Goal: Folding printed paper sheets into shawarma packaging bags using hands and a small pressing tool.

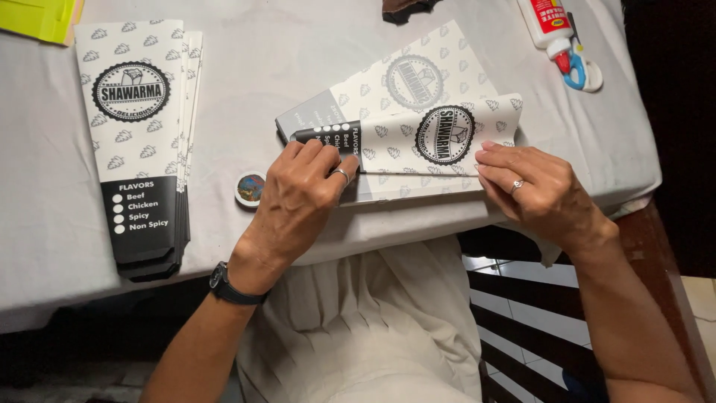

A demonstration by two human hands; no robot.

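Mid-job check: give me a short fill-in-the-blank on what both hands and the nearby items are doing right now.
1. Both hands press a folded printed paper sleeve; the left hand wears a ring and a black ____ on its wrist.
2. The stack of flat sleeves lies to the ____ of the left hand.
3. The glue bottle has a ____ cap.
4. The right hand wears a ____ on one finger.

Missing words: watch; left; red; ring
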